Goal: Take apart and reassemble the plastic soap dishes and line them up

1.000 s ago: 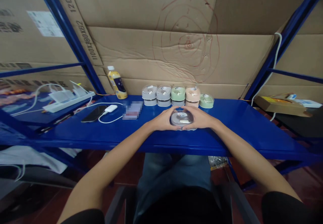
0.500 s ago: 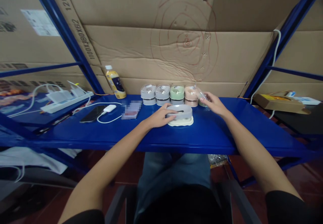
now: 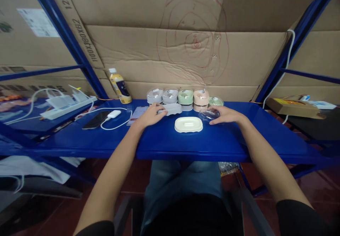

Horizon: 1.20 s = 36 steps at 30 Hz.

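My left hand (image 3: 154, 114) is closed on the left end of a grey scalloped box part (image 3: 172, 108), held tilted in front of the row of small boxes. A clear plastic lid (image 3: 209, 114) is in my right hand (image 3: 223, 115), close above the table. Between my hands a cream oval base (image 3: 188, 124) with a wavy rim and a raised middle lies on the blue table. Behind stand stacked boxes with clear lids: grey ones (image 3: 155, 96), a green one (image 3: 185, 97) and a pink one (image 3: 201, 97). A lower green box (image 3: 216, 101) is partly behind my right hand.
To the left are a phone (image 3: 96, 120) with a white cable and adapter (image 3: 114, 114), a blurred flat item (image 3: 136, 114), a yellow bottle (image 3: 120, 87) and a power strip (image 3: 69, 107). Cardboard (image 3: 127, 55) walls the back. An open carton (image 3: 295, 108) lies at the right.
My left hand has lifted the grey part off the cream base and moved it left and back. My right hand has brought the clear lid down and nearer to me.
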Tool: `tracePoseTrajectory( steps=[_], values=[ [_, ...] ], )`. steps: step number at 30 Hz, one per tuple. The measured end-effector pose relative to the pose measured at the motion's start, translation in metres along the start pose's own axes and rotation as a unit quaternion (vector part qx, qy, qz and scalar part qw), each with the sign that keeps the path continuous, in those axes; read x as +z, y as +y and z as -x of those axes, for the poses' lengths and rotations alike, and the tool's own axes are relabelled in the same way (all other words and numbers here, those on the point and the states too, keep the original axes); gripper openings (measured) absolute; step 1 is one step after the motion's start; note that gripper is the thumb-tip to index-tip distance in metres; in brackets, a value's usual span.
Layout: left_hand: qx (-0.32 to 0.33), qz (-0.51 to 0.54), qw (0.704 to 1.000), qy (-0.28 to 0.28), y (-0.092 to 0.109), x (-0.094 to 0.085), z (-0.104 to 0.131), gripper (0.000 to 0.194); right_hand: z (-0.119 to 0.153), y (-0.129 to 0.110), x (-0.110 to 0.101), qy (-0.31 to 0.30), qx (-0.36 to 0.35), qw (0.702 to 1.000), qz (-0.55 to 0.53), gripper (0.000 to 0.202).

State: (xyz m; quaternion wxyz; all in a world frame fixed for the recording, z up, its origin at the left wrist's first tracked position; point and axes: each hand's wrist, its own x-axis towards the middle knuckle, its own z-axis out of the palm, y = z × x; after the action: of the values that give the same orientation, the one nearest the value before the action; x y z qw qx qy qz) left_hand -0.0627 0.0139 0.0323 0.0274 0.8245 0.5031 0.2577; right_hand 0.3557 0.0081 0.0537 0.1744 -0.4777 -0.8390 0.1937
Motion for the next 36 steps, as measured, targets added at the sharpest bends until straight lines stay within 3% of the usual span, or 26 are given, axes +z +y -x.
tracePoseTrajectory(
  steps=[4,13,17,21,25,28,31,36],
  values=[
    [-0.043,-0.044,0.997,-0.039,-0.012,-0.002,0.002,0.056,-0.002,0.003,0.002,-0.042,0.04,0.998,-0.002,0.089],
    [-0.058,-0.067,0.991,-0.097,-0.006,0.0,0.002,0.063,-0.004,0.008,0.004,-0.053,0.054,0.997,0.022,0.1],
    [-0.041,-0.061,0.994,-0.081,-0.01,0.001,0.002,0.058,-0.005,0.009,0.004,-0.038,0.04,0.998,0.029,0.094],
    [-0.023,-0.019,1.0,-0.009,-0.002,0.0,0.004,0.057,-0.004,0.006,0.004,-0.019,0.034,0.999,0.022,0.084],
    [0.049,0.061,0.996,0.037,0.023,0.006,0.008,0.052,-0.002,0.001,0.002,0.023,0.048,0.999,0.0,0.08],
    [0.104,0.099,0.99,0.008,0.047,0.02,0.01,0.047,-0.002,-0.003,0.001,0.086,0.043,0.995,-0.024,0.081],
    [0.108,0.11,0.988,-0.022,0.065,0.033,0.01,0.046,-0.001,-0.007,0.001,0.16,0.03,0.986,-0.041,0.079],
    [0.109,0.111,0.986,-0.055,0.073,0.045,0.01,0.048,-0.002,-0.017,0.006,0.216,0.002,0.974,-0.063,0.076]
  ],
)
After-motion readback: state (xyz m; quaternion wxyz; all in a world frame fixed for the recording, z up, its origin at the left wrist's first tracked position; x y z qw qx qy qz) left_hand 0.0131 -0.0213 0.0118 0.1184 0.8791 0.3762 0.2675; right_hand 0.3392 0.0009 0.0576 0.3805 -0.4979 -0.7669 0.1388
